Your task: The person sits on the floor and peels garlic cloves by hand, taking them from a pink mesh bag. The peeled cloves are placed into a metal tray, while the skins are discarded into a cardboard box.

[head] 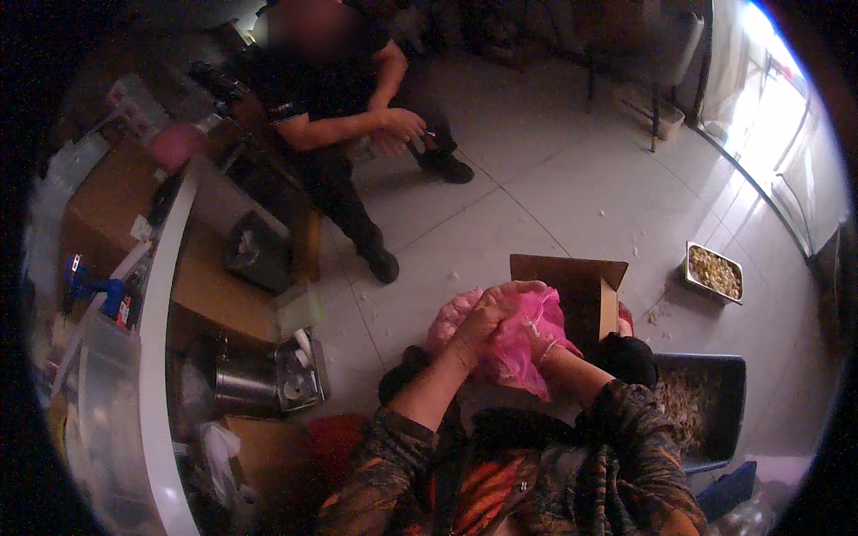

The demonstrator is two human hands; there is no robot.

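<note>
A pink mesh bag [519, 365] lies across my lap, gathered up between both hands. Pale garlic bulbs [450, 320] bulge at its left side. My left hand [493, 311] grips the upper part of the netting, its fingers pointing right. Lower down, my right hand [541, 343] holds the bag's right side near a pale tie, with folds of net hiding some of its fingers. Just beyond the hands stands an opened cardboard box [608, 311], its flaps raised; its inside is dark.
A metal pan [722, 297] of peeled garlic cloves sits on the floor at right. Closer in is a blue-grey tub [734, 402] with dry skins. Another person [335, 127] sits opposite. A white-edged counter [157, 375] and a metal container [247, 387] flank my left.
</note>
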